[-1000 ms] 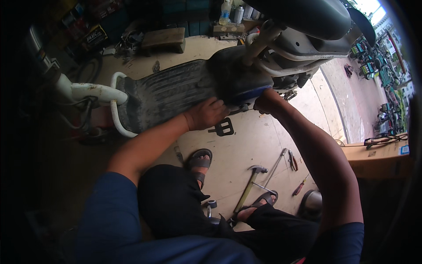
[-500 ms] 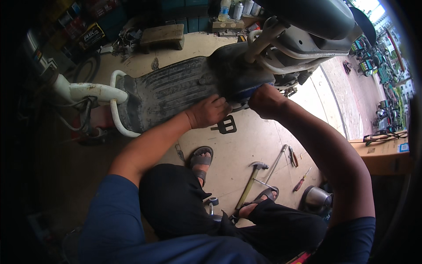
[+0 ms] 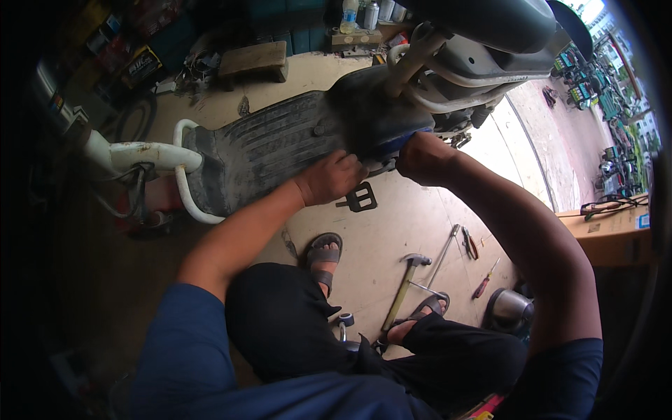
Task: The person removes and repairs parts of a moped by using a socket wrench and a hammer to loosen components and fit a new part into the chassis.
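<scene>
An electric scooter [image 3: 280, 143] with a ribbed, dusty black footboard and a white frame stands across in front of me. My left hand [image 3: 332, 176] is at the near edge of the footboard, just above a black pedal [image 3: 361, 197]. Its fingers are curled together, and whatever they pinch is hidden. To its right, my right hand [image 3: 424, 159] is closed in a fist against the scooter's blue side panel [image 3: 393, 143], below the seat [image 3: 490, 24]. What lies inside that fist cannot be made out.
On the floor near my feet lie a claw hammer [image 3: 400, 297], a long metal rod [image 3: 444, 255], pliers [image 3: 470, 243] and a screwdriver [image 3: 485, 280]. A metal pot [image 3: 509, 309] and a cardboard box [image 3: 609, 234] are at right. A wooden stool [image 3: 254, 61] stands beyond the scooter.
The view has shifted slightly. Both hands keep nearly the same places on the scooter, with the right fist turned a little.
</scene>
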The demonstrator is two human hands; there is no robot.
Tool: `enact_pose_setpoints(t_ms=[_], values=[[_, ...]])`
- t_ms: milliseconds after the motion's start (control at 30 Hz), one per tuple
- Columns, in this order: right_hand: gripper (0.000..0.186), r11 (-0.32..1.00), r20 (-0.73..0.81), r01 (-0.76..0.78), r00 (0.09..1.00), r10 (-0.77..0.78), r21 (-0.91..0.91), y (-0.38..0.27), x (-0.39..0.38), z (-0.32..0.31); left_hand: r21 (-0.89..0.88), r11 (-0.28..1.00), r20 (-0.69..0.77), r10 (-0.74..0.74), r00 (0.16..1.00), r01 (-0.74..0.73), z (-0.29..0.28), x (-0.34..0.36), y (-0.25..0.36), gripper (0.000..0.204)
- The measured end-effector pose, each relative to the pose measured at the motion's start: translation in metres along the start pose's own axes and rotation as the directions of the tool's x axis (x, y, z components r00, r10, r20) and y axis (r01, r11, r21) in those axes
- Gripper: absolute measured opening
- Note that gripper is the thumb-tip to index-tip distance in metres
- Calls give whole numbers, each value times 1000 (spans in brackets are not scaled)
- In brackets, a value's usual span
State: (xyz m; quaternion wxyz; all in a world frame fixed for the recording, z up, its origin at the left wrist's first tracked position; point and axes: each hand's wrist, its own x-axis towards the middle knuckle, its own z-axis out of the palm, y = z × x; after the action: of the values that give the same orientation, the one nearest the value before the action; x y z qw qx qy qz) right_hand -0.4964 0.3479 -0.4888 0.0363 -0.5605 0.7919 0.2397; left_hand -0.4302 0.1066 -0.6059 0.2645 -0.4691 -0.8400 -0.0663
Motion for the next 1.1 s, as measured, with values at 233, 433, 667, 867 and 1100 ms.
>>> enact_pose_setpoints(t_ms=[233,433,667,867,1100], values=[[6,1000,-84,3,996,-3,8,14,-6,21,38,999,-59,27,998,-24,-1,3,1,33],[35,977,-132,-61,991,35,-204,7,3,22,-3,1000,-60,14,998,-15,2,-4,0,33],[24,978,-380,-153,904,196,142,-6,15,20,18,999,-63,29,998,-28,2,0,1,34],[10,989,-246,-38,967,73,143,-3,18,2,37,999,-48,27,998,-26,-1,-1,0,34],[7,939,267,65,950,-161,338,-75,-71,84,40,999,-70,16,997,-13,1,-2,-6,35]])
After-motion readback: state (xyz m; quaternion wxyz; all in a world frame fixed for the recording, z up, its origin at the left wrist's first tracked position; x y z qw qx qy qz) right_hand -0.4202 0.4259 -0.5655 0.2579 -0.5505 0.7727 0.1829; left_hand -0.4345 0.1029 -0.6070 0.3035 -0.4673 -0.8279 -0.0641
